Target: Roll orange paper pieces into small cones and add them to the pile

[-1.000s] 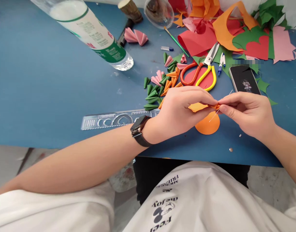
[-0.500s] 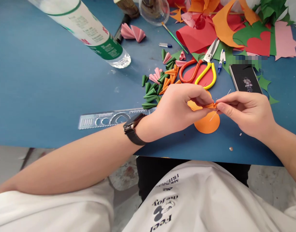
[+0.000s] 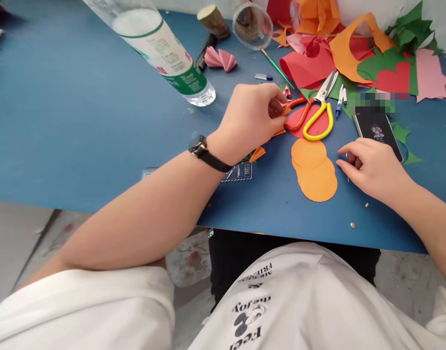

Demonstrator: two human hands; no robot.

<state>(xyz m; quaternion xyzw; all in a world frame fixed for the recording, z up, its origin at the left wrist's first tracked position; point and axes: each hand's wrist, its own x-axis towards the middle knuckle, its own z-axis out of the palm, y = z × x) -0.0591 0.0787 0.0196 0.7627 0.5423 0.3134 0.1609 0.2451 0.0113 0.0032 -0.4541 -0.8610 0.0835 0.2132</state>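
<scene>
My left hand (image 3: 257, 114), a dark watch on its wrist, is over the pile of small paper cones. Its thumb and fingers are closed around an orange paper cone (image 3: 286, 111) beside the scissors' red handle. Most of the pile is hidden under this hand, though one orange cone (image 3: 258, 154) shows below it. To the right, my right hand (image 3: 372, 165) hovers with curled fingers and a thin needle-like piece (image 3: 348, 176) among them, partly hidden. Between the hands, overlapping orange paper circles (image 3: 317, 182) lie on the blue table.
Scissors (image 3: 319, 109) rest on a red paper circle. A phone (image 3: 378, 129), pens (image 3: 340, 101) and paper scraps (image 3: 310, 61) lie beyond. A water bottle (image 3: 190, 82) stands at the left. A clear ruler (image 3: 239, 172) is under my left forearm.
My hands have come apart. The left one has moved left and away from me to the cone pile; the right one stays near its place, off the orange piece. The view has shifted slightly.
</scene>
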